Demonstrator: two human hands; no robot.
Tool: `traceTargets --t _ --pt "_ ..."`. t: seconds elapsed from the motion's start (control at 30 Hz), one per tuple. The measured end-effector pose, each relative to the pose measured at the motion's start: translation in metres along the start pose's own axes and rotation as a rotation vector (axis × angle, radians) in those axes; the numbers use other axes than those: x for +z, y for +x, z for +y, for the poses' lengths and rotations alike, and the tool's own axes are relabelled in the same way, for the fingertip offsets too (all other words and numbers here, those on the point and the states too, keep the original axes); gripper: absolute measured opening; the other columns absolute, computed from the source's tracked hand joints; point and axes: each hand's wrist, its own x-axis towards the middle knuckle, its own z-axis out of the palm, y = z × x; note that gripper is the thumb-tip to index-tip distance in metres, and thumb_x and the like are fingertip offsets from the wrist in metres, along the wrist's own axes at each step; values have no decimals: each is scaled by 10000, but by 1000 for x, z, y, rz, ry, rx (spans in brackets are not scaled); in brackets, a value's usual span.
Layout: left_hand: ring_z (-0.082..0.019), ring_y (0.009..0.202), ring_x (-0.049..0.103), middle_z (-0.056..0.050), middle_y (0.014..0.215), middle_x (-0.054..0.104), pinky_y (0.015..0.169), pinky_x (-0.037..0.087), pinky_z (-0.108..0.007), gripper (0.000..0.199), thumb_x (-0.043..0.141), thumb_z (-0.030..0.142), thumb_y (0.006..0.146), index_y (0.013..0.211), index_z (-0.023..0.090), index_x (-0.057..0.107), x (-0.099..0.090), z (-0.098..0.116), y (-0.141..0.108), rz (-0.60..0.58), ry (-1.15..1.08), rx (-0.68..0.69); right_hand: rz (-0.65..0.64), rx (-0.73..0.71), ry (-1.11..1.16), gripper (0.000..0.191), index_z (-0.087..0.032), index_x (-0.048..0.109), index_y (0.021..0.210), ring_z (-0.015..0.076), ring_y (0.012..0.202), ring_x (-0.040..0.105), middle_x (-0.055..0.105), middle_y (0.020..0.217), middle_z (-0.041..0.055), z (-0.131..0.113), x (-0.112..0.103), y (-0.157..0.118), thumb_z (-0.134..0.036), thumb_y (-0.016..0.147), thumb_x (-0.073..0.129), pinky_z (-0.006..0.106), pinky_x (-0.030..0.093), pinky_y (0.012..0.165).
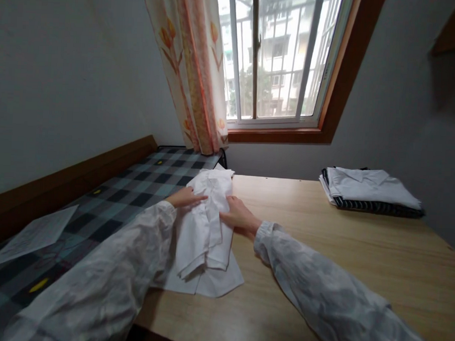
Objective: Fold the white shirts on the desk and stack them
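Note:
A white shirt [205, 240] lies folded lengthwise into a narrow strip at the left part of the wooden table, its lower layer fanning out at the near end. My left hand [184, 197] is at the shirt's left edge, one digit stretched across the top of the cloth and the others closed at the edge, partly hidden. On the opposite side, my right hand [242, 214] grips the right edge, thumb on top of the fabric. Both forearms wear loose, light patterned sleeves.
The pale wooden table [321, 265] adjoins a bed with a checked cover [136, 186]. A stack of folded clothes [373, 189], white over dark striped, sits at the table's far right. A paper sheet [36, 235] lies on the bed. Behind are a curtain [201, 79] and a window [281, 57].

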Motion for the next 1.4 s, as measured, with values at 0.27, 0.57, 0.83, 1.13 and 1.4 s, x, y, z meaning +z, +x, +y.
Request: traceTargets --t 0.27,0.57,0.83,1.13,1.4 --pt "-359 1168 771 -134 1236 844 980 579 -361 440 675 304 744 1142 180 817 -21 -23 -11 57 40 127 87 -18 331 546 -214 671 1420 300 1333 678 681 1470 155 1 1 -11 -265 894 805 487 540 1181" --pt "-369 1426 661 -183 1534 719 1247 488 -475 649 504 582 953 1363 151 764 21 -24 -28 17 8 412 -188 -207 305 393 -261 748 1308 277 1338 705 720 1490 94 11 -39 -82 -299 923 815 442 584 1162" --pt "-378 1491 624 -193 1626 642 1268 446 -494 680 425 578 1024 1496 165 690 25 -27 -36 1 278 459 449 -127 -456 393 -220 719 1349 348 1362 673 744 1405 165 93 -249 -144 -308 967 686 581 509 1224" --pt "-301 992 784 -117 1351 807 883 550 -394 589 394 602 1044 1277 215 773 -25 69 -24 218 214 388 295 514 -911 589 -149 683 1524 380 1394 653 680 1570 198 191 -386 -226 -378 990 583 478 518 1127" --pt "-224 749 717 -81 1108 835 842 536 -379 474 503 618 1055 1089 238 784 20 167 -46 281 -61 708 781 448 -963 452 -177 808 1326 323 1003 758 833 1193 186 142 -380 -210 -287 1074 449 387 510 824"
